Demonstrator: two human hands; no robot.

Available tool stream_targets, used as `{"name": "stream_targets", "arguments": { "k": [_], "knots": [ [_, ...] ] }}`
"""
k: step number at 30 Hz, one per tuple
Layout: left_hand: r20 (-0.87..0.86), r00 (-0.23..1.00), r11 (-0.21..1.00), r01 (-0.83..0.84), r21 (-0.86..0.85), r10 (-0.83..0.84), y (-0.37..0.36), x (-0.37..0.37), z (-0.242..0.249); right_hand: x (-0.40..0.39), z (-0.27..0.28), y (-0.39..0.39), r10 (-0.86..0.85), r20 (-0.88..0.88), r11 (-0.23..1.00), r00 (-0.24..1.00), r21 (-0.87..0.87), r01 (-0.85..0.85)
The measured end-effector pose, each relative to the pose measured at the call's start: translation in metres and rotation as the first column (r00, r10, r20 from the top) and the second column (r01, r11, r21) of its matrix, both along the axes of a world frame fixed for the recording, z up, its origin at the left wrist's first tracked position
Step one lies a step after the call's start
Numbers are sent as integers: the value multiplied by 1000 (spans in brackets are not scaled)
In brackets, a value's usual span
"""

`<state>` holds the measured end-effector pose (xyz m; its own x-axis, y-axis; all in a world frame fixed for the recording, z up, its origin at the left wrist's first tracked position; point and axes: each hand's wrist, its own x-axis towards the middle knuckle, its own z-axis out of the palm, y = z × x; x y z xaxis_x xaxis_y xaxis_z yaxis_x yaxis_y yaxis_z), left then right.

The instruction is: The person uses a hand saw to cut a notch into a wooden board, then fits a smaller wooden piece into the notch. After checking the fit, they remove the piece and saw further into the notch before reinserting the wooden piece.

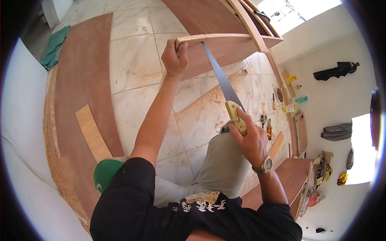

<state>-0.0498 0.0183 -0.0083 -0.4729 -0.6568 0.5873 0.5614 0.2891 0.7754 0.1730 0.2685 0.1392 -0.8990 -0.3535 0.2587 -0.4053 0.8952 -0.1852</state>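
Observation:
My right hand is wrapped round the pale yellow handle of a handsaw. The saw's grey blade slants up and away to the left, its tip at the edge of a reddish-brown wooden board. My left hand grips the near left end of that board, thumb on one side and fingers over the other. The board's raw, light edge faces up, and its far end meets an upright strip of wood. A watch sits on my right wrist.
Sawdust lies on the tiled floor. A long brown panel stretches along the left with a loose wood strip on it. Hand tools lie by the right wall, near another brown panel.

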Motion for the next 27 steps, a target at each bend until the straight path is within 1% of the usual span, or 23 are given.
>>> {"name": "stream_targets", "arguments": {
  "k": [2,3,5,7,10,11,12,14,16,17,19,20,21,23,24,25,27],
  "knots": [
    [-36,999,1000,0,-4,0,4,3,0,-21,-1,-7,-28,104,1000,994,-9,30],
    [-22,1000,1000,14,12,-13,6,6,-1,-35,2,-16,-50,156,999,986,-13,53],
    [-11,1000,999,21,36,-21,3,5,2,-87,2,-62,-48,97,998,994,44,44],
    [-5,1000,1000,20,19,-20,2,10,2,-130,-14,-85,47,-14,999,999,23,-46],
    [-15,1000,999,27,21,-27,1,7,9,-131,-10,-90,64,-24,998,998,-8,-64],
    [-7,999,999,41,25,-40,2,9,7,-121,-8,-85,57,-5,998,998,9,-56],
    [0,999,999,36,11,-36,2,9,9,-105,-6,-73,53,5,998,999,23,-53],
    [27,999,1000,25,4,-25,3,10,6,-56,-2,-46,-3,85,999,996,-47,7],
    [7,1000,1000,12,-3,-12,8,8,3,-9,-8,-8,-23,38,999,999,-42,24],
    [-2,1000,1000,-4,-8,4,7,5,2,-8,-7,-3,-11,17,999,1000,-42,11],
    [-50,998,998,35,45,-33,8,2,3,-3,-2,-4,-4,-11,999,1000,-51,3],
    [-67,996,995,67,70,-62,11,6,3,-19,-2,-13,-49,64,999,997,9,49],
    [-70,995,995,73,71,-68,11,9,8,-52,2,-35,-95,132,994,987,69,87],
    [-24,997,995,80,63,-79,9,12,8,-111,0,-75,-38,88,999,995,33,36],
    [-4,997,995,83,61,-83,7,13,9,-129,-6,-90,-8,22,999,1000,31,7],
    [-6,997,996,75,47,-75,7,12,8,-138,-12,-96,23,-47,999,999,35,-21],
    [-15,999,998,53,34,-52,6,8,5,-134,-15,-89,41,-35,999,999,-7,-41]
  ]
}}
